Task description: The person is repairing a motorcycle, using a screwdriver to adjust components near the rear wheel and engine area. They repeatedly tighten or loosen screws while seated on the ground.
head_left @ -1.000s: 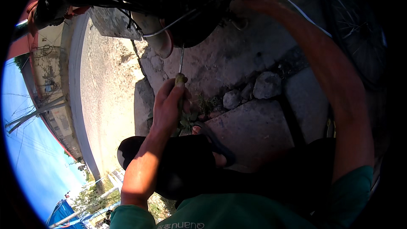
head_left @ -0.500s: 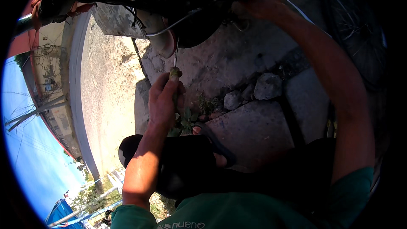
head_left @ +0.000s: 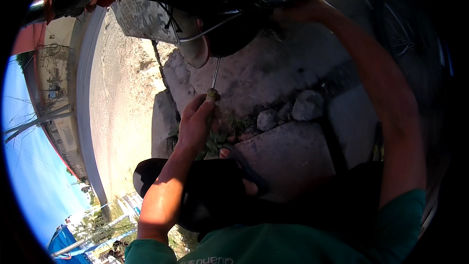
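Gripping a screwdriver-like tool [head_left: 213, 89] by its yellowish handle, a person's left hand [head_left: 194, 124] aims its slim metal shaft at the rounded underside of a dark machine [head_left: 232, 39], contact at the tip unclear; straight alignment and steady, light pressure would likely serve best. The right hand [head_left: 304, 11] is at the machine's shadowed edge, its grip impossible to tell. Nearby sit rough grey stones [head_left: 308, 105] and a flat concrete slab [head_left: 288, 149].
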The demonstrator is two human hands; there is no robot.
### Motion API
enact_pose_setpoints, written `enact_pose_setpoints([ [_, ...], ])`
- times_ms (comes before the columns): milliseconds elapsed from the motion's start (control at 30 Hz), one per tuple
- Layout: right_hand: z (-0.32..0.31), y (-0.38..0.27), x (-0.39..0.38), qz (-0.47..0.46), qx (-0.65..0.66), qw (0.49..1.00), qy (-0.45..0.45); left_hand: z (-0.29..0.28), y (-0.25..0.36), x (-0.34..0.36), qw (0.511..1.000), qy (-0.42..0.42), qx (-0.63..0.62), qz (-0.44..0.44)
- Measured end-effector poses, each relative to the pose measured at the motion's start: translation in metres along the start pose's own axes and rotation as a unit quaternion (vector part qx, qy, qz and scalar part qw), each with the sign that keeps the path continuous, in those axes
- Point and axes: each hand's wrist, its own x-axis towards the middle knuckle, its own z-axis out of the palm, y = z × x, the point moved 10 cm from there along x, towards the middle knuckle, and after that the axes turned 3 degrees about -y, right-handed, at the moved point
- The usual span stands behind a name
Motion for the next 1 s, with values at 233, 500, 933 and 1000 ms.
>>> enact_pose_setpoints([
  [233, 0.002, -0.033, 0.003, 0.066, 0.271, 0.959, -0.058, -0.006, -0.019, 0.027, 0.990, -0.011, -0.138, -0.012],
  [500, -0.032, -0.044, -0.005, -0.016, -0.036, 0.985, 0.168, -0.027, -0.010, 0.049, 0.988, -0.059, -0.142, -0.032],
  [933, -0.043, -0.055, -0.015, -0.088, -0.066, 0.973, 0.202, 0.074, -0.030, 0.052, 0.832, -0.209, -0.514, -0.003],
  [1000, -0.037, -0.054, -0.015, -0.099, -0.083, 0.969, 0.212, 0.112, -0.024, 0.056, 0.821, -0.160, -0.549, 0.004],
])
